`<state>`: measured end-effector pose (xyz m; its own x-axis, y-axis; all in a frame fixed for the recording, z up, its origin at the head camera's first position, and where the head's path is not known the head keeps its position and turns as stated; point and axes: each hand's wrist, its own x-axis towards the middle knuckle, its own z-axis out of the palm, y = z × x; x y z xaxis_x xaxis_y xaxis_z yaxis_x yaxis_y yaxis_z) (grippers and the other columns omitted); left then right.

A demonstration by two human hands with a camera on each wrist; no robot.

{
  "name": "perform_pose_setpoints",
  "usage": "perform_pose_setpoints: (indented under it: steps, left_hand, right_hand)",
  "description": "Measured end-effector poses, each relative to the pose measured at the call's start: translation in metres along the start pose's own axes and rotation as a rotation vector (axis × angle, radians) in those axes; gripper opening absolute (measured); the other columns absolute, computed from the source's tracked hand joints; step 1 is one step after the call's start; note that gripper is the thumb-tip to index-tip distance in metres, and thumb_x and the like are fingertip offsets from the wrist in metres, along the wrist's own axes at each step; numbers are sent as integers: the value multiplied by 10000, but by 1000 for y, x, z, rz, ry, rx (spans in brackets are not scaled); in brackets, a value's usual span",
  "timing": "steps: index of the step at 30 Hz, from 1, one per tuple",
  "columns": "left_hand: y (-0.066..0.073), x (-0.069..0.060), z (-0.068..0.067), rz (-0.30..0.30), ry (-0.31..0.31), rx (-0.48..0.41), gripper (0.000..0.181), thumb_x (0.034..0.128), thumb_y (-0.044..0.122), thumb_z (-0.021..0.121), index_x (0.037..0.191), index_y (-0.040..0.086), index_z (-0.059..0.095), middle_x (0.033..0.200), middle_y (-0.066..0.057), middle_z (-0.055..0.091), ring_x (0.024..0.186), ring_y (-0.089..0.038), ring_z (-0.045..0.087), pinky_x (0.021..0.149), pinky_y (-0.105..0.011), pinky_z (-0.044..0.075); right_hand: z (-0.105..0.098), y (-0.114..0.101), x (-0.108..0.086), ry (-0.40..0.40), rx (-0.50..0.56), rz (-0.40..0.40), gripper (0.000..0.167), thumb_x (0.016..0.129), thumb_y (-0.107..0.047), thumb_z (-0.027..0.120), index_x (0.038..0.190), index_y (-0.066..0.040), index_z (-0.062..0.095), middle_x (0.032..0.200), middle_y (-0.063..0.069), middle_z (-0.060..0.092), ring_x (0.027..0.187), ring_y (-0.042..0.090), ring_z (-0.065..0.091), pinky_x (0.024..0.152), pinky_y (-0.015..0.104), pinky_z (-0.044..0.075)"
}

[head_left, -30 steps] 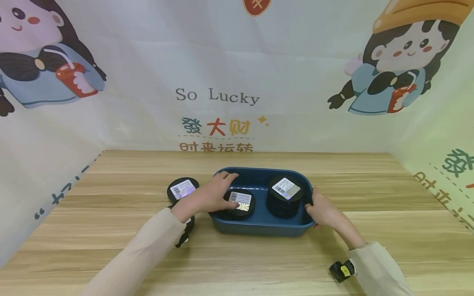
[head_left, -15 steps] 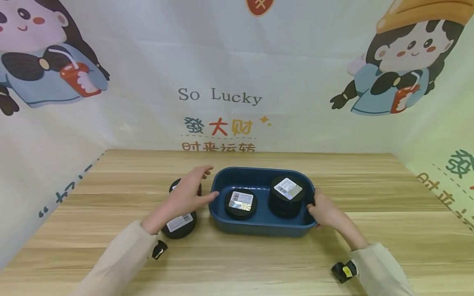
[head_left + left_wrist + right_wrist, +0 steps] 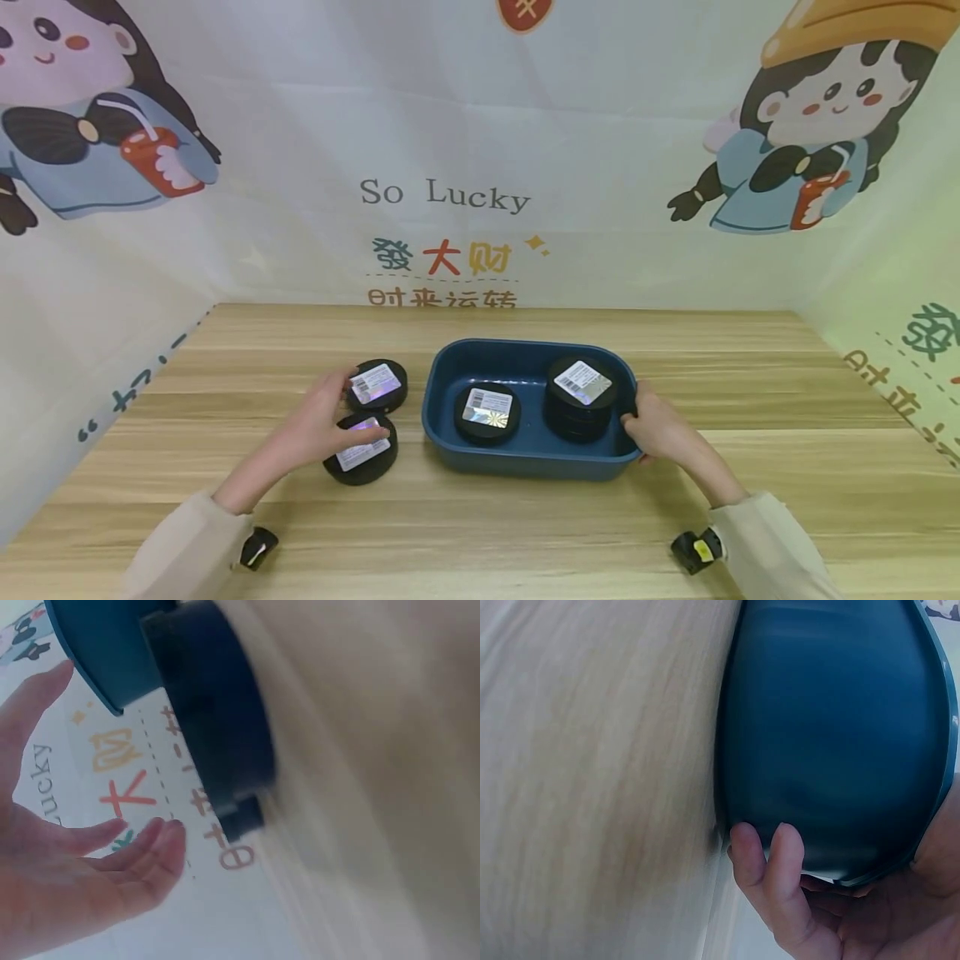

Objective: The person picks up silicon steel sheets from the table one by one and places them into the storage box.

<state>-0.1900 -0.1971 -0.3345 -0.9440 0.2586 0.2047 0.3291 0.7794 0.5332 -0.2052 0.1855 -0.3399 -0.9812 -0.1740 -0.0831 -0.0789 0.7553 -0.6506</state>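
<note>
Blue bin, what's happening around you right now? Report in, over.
Right hand grips right end of blue bin. Left hand hovers over two black discs on table, holding neither. Nothing seen between them and bin.

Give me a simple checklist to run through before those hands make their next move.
1. Right hand gripping the blue bin's end: ok.
2. Bin standing on the table: ok.
3. Left hand holding a disc: not ok; it is spread and holds nothing.
4. Nearer loose disc lying label up: ok.
5. Farther loose disc clear of the nearer one: cannot tell.
6. Space left in the bin: ok, between the single disc and the stack.
</note>
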Motion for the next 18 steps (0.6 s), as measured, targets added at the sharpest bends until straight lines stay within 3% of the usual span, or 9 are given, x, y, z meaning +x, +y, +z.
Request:
perform_pose_setpoints:
  steps: [8, 18]
  left_hand:
    - [-15, -16, -5, -157, -165, 83, 1049, 560, 414, 802, 1195, -235, 275, 1012, -337, 493, 936, -389, 501, 819, -500, 402]
    - [-13, -19, 6, -126, -235, 196, 880, 474, 416, 832, 997, -178, 446, 853, -167, 505, 812, -295, 499, 730, -446, 431]
  right_hand:
    - [-1, 0, 0, 0, -6, 11, 345, 820, 25, 390, 1106, 175, 269, 852, 386, 486, 423, 210, 556, 403, 298, 465]
    - [0, -1, -1, -4, -11, 13, 343, 823, 24, 389, 1108, 173, 267, 838, 362, 493, 420, 202, 549, 405, 302, 465]
